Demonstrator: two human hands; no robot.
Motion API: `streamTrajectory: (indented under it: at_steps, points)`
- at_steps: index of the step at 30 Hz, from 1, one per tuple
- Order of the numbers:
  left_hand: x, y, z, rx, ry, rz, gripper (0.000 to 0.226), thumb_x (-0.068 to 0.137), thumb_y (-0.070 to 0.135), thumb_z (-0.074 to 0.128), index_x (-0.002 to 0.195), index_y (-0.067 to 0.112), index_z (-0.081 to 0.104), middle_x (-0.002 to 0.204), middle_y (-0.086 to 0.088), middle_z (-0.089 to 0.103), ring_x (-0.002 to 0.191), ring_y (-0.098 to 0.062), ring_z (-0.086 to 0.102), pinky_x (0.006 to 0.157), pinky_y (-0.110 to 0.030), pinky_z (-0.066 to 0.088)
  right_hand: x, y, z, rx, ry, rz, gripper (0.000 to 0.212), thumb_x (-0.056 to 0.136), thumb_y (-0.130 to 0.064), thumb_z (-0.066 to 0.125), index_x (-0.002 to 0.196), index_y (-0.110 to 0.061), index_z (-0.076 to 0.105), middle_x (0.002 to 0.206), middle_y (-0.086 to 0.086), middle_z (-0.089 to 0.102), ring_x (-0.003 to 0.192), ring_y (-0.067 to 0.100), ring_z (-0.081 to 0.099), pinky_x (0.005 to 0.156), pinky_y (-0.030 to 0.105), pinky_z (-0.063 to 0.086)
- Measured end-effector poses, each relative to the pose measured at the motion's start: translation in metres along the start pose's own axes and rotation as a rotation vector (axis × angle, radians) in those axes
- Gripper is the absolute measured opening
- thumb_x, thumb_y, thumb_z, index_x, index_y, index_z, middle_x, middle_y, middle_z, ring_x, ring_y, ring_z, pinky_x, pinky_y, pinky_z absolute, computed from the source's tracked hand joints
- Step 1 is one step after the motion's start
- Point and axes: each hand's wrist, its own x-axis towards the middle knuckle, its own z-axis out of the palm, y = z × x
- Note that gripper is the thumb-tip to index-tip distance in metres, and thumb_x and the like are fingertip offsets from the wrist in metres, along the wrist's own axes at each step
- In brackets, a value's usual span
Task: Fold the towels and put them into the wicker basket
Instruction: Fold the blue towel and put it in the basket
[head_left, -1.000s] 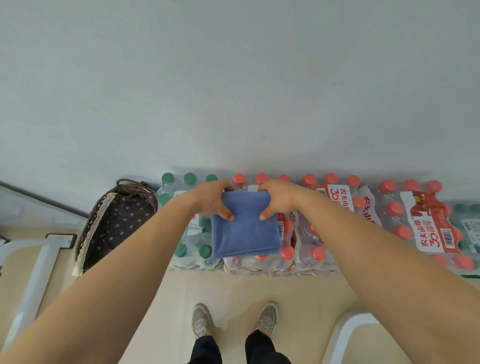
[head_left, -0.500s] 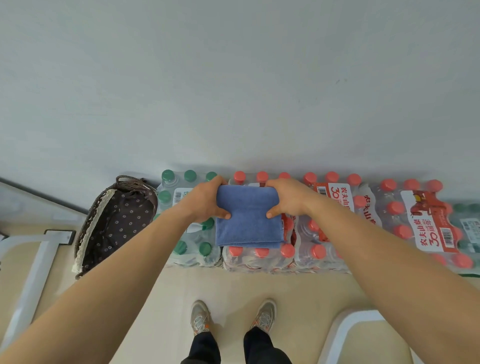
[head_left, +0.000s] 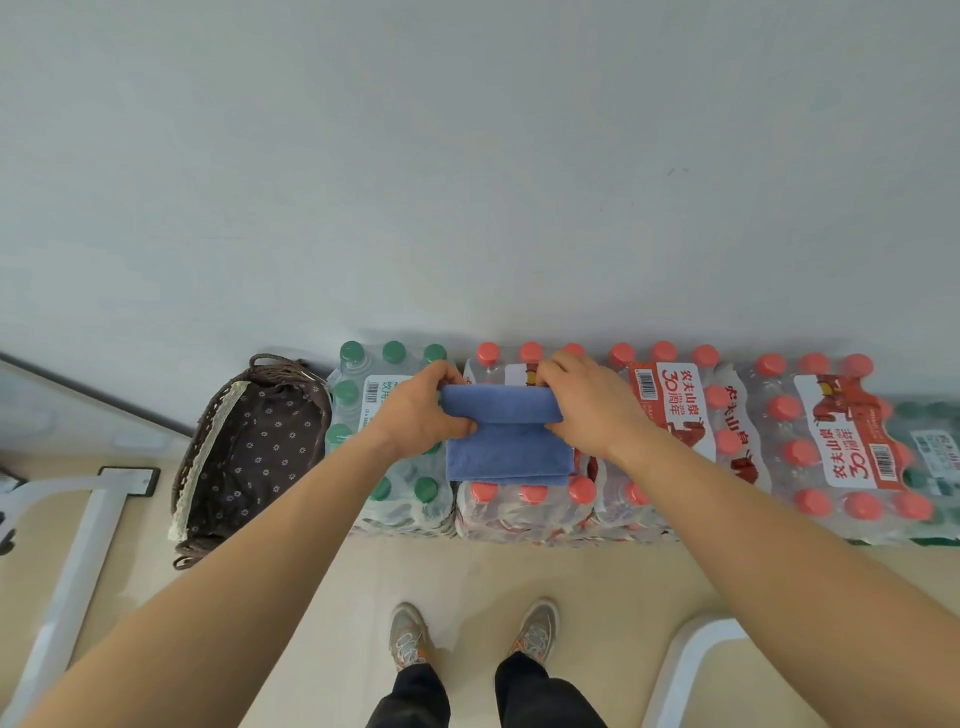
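Now your left hand (head_left: 418, 415) and right hand (head_left: 593, 406) both grip the towel (head_left: 506, 454), one at each end of its upper edge. On each hand the fingers curl over the top and the thumb pinches from the front. That upper edge is turned over into a thick band running left to right between your hands. The rest of the towel hangs or lies below it as a flat blue panel. The towel sits above the bottle packs (head_left: 524, 512) against the wall. You can't tell from this view whether it rests on the caps or is held just clear of them.

The basket (head_left: 201, 452) is what the next move turns on. It stands on the floor to your left, touching or just beside the green-capped pack, and nothing shows inside its lining. Its long axis runs away from you toward the wall, so it lies crosswise to the towel's band. Your left hand is the nearer one, with only that green-capped pack between it and the rim.

The fold looks nearly done. Placing the towel would probably mean carrying it leftward and turning it to lie along the basket.
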Motion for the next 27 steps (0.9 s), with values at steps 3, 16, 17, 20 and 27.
streamTrajectory:
  at_steps: [3,16,17,20,27]
  points:
    - [-0.004,0.001,-0.003,-0.004,-0.03,0.019,0.035,0.073,0.021,0.078,0.088,0.033,0.049,0.088,0.008,0.059,0.072,-0.012,0.052,0.058,-0.022,0.041,-0.005,-0.006,0.004,-0.09,0.06,-0.003,0.039,0.07,-0.005,0.067,0.103,-0.019,0.052,0.105,0.001,0.058,0.096,0.026,0.055,0.071,0.036,0.041]
    - [-0.027,0.006,0.009,0.22,-0.007,0.144,0.034,0.073,0.037,0.074,0.091,0.026,0.047,0.085,0.009,0.052,0.072,-0.014,0.046,0.06,-0.028,0.037,-0.036,-0.021,0.018,-0.095,0.033,-0.157,0.064,0.089,-0.03,0.066,0.148,-0.022,0.042,0.148,0.002,0.049,0.134,0.024,0.046,0.109,0.043,0.037]
    - [-0.028,0.004,0.01,0.244,-0.006,0.163,0.035,0.074,0.04,0.073,0.089,0.026,0.046,0.088,0.008,0.053,0.075,-0.015,0.047,0.062,-0.029,0.039,-0.038,-0.023,0.023,-0.129,0.068,-0.169,0.065,0.084,-0.025,0.073,0.144,-0.021,0.048,0.143,0.005,0.053,0.13,0.027,0.051,0.105,0.043,0.042]
    - [-0.031,-0.004,0.013,0.267,-0.026,0.197,0.034,0.077,0.043,0.072,0.089,0.028,0.044,0.093,0.007,0.053,0.08,-0.018,0.05,0.064,-0.03,0.039,-0.046,-0.029,0.037,-0.144,0.11,-0.177,0.068,0.083,-0.027,0.074,0.145,-0.02,0.047,0.146,0.011,0.05,0.13,0.03,0.051,0.104,0.045,0.043]
    - [-0.035,-0.018,0.026,0.324,0.034,0.301,0.018,0.098,0.037,0.052,0.091,0.02,0.052,0.097,0.009,0.05,0.08,-0.021,0.052,0.065,-0.031,0.038,-0.066,-0.031,0.06,-0.24,-0.014,-0.161,0.08,0.092,-0.064,0.023,0.158,-0.023,0.004,0.164,0.016,0.008,0.15,0.035,0.013,0.118,0.055,0.021]
